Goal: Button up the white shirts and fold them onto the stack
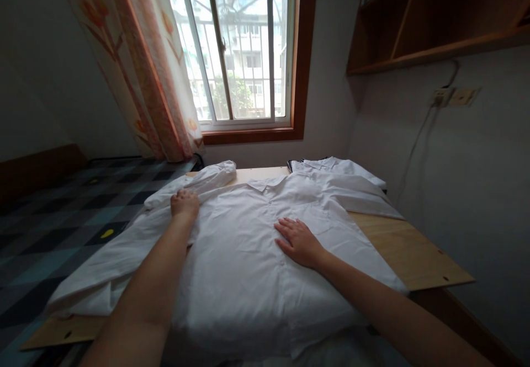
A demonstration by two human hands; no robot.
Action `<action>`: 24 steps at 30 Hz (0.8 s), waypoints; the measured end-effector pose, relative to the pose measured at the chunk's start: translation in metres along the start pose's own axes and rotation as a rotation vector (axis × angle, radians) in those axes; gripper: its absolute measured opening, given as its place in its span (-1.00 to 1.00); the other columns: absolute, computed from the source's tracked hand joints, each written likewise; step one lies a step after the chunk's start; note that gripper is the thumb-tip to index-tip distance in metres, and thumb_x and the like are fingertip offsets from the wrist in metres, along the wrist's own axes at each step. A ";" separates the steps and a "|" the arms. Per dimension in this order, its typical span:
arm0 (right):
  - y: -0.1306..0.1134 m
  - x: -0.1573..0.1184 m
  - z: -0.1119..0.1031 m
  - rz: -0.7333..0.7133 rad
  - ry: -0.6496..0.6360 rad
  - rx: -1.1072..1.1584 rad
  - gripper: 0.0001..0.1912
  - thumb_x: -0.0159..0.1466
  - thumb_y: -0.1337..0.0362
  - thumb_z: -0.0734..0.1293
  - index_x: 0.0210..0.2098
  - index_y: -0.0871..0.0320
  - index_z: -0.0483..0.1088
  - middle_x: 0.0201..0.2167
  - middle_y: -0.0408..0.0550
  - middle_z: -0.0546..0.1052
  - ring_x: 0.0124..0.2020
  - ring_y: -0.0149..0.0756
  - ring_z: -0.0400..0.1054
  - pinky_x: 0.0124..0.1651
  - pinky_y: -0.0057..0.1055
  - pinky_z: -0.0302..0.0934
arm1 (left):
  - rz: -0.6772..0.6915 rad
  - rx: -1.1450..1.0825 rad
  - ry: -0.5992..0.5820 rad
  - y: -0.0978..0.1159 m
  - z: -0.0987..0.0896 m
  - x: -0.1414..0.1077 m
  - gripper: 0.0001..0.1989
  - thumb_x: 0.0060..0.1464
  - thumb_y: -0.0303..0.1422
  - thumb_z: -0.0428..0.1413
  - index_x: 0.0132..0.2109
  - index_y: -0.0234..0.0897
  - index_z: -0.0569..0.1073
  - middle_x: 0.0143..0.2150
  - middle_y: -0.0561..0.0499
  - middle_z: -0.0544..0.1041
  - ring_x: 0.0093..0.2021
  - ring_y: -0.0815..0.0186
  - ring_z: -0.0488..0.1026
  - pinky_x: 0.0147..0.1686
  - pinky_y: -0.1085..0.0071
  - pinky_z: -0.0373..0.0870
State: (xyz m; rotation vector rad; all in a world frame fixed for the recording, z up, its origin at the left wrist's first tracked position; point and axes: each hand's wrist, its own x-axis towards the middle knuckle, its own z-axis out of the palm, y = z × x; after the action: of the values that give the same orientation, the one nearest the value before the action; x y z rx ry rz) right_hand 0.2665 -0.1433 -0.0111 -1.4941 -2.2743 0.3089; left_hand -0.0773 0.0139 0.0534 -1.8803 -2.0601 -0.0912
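A white button-up shirt [236, 256] lies spread front up on a wooden board, its collar toward the window. My left hand [185, 204] is at the shirt's left shoulder, fingers curled down into the fabric. My right hand [297, 241] rests flat near the button line at chest height, fingers stretched out. One sleeve [360, 193] runs out to the right across the board. Beside my left arm lies more white cloth [107, 270], loosely heaped; whether it is a separate garment I cannot tell.
The wooden board [414, 251] juts out at the right and front left. A folded white shirt [331, 164] lies at its back right. To the left is a bed with a checked cover [83, 218]. A curtain [153, 80], window [244, 52], shelf [418, 30] and plugged-in socket [441, 97] surround it.
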 end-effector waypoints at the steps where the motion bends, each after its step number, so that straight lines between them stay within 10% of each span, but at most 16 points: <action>1: 0.000 0.000 0.000 0.000 0.004 0.007 -0.46 0.40 0.09 0.17 0.30 0.17 0.27 0.36 0.09 0.23 0.40 -0.13 0.02 0.43 -0.04 -0.22 | 0.001 0.004 0.006 -0.002 0.000 -0.001 -0.62 0.12 -0.43 -0.07 -0.04 -0.54 0.53 0.08 -0.45 0.47 0.15 -0.15 0.29 0.02 0.08 0.22; 11: 0.013 0.002 0.004 -0.036 0.163 0.270 -0.58 0.32 0.16 0.27 0.13 0.16 0.44 0.16 0.12 0.47 0.24 -0.09 0.28 0.35 -0.03 0.00 | 0.164 -0.145 -0.022 0.018 -0.059 -0.016 -0.57 0.27 -0.23 -0.23 0.04 -0.36 0.40 -0.11 -0.26 0.57 -0.11 0.01 0.52 -0.13 0.19 0.36; 17: 0.010 0.012 -0.017 0.147 0.199 0.912 -0.44 0.30 -0.13 0.25 0.12 0.09 0.40 0.18 0.12 0.44 0.19 -0.07 0.33 0.18 -0.09 0.26 | 0.526 -0.638 -0.248 0.074 -0.109 -0.093 -0.60 0.24 -0.02 -0.16 -0.11 -0.18 0.39 -0.17 -0.03 0.56 -0.21 0.16 0.47 -0.18 0.31 0.38; 24: -0.001 0.027 -0.054 0.291 0.072 1.278 -0.43 0.25 -0.17 0.28 0.09 0.07 0.33 -0.07 0.00 0.55 -0.14 -0.14 0.49 -0.17 -0.25 0.43 | 0.768 -0.892 -0.503 0.146 -0.126 -0.180 -0.78 0.26 -0.18 -0.07 -0.16 -0.21 0.34 -0.21 -0.01 0.50 -0.26 0.25 0.43 -0.19 0.32 0.38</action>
State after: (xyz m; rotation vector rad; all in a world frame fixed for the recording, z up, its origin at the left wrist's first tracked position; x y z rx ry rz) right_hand 0.2802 -0.1210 0.0437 -1.0163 -1.2151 1.4105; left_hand 0.1024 -0.1760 0.0910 -3.4175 -1.4588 -0.4316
